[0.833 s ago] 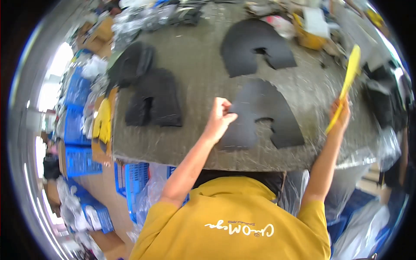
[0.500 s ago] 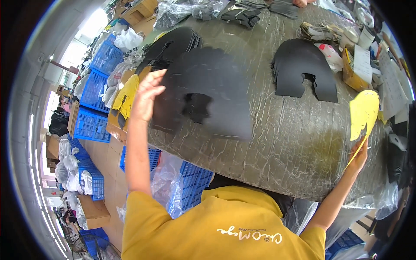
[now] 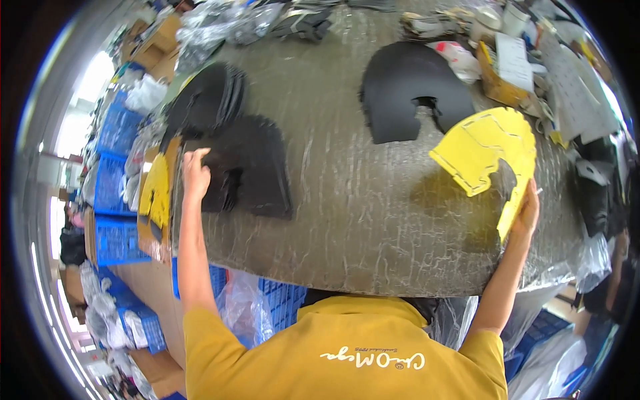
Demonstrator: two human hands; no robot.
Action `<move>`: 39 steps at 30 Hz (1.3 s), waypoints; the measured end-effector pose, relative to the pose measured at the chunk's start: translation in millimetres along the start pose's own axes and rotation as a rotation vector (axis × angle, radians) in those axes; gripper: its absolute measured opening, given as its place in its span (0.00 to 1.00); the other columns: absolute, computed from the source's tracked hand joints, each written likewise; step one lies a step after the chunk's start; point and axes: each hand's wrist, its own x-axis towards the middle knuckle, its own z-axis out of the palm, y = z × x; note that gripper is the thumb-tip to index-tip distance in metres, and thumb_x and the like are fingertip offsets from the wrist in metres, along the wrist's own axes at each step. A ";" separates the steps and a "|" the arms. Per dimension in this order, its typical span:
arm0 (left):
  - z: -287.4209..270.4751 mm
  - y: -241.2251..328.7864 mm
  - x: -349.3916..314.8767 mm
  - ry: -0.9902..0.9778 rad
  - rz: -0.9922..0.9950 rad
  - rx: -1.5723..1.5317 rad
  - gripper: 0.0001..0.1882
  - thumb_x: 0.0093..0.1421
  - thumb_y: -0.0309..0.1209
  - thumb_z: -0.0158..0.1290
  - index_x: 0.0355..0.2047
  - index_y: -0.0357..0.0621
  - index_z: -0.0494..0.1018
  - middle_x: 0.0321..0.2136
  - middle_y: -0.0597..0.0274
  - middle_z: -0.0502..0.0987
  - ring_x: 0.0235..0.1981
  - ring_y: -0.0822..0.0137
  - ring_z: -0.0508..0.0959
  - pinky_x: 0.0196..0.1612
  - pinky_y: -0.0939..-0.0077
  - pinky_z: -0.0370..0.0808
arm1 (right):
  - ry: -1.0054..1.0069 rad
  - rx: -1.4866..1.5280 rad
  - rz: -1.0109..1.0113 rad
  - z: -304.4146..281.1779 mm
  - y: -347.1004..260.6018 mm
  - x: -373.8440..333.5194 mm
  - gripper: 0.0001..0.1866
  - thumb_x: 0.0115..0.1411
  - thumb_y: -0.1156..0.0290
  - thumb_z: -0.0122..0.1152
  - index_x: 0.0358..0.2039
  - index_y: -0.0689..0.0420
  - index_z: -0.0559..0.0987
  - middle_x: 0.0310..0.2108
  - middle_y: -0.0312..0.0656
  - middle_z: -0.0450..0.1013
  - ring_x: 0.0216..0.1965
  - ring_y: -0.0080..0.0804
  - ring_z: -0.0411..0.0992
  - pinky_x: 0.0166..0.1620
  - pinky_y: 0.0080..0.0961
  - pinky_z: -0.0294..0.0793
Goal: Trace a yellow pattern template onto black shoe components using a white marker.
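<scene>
My right hand, at the table's right side, is closed on one leg of a yellow U-shaped template with thin slots cut in it. The template is raised above the tabletop, and a thin white stick pokes out by the fingers. At the left, my left hand grips the left edge of a black horseshoe-shaped sheet, which lies low over the table. A pile of similar black sheets is just beyond it. Another black stack lies past the template, partly covered by it.
The table has a creased, shiny dark cover. Plastic bags and dark pieces line its far edge. A yellow box with papers stands at far right. Another yellow piece is beside the left edge, near blue crates.
The black sheet has moved left and down with my left hand. My right hand has turned the yellow template so its slotted face shows, bringing it inward. The whole view has shifted slightly.
</scene>
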 end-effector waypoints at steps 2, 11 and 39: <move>11.5 80.7 20.5 0.083 0.005 0.121 0.33 0.47 0.09 0.46 0.53 0.47 0.76 0.45 0.52 0.75 0.55 0.49 0.74 0.61 0.56 0.69 | 0.094 -0.016 -0.043 13.7 -11.0 -13.2 0.17 0.74 0.67 0.54 0.59 0.58 0.75 0.48 0.38 0.81 0.40 0.26 0.82 0.42 0.24 0.83; 178.7 387.3 125.1 -0.014 0.303 -0.327 0.29 0.68 0.39 0.52 0.67 0.48 0.63 0.64 0.40 0.63 0.65 0.37 0.63 0.63 0.36 0.64 | 0.055 0.197 -0.038 -8.8 -17.0 -23.7 0.15 0.74 0.68 0.53 0.57 0.57 0.78 0.45 0.36 0.83 0.35 0.22 0.82 0.34 0.19 0.84; 96.3 357.5 -165.7 -0.248 0.335 -0.558 0.36 0.69 0.34 0.51 0.74 0.46 0.53 0.74 0.38 0.48 0.75 0.40 0.48 0.75 0.43 0.46 | -0.349 -0.960 0.067 41.0 1.6 -50.2 0.15 0.69 0.72 0.55 0.51 0.65 0.79 0.40 0.33 0.77 0.41 0.20 0.71 0.46 0.20 0.71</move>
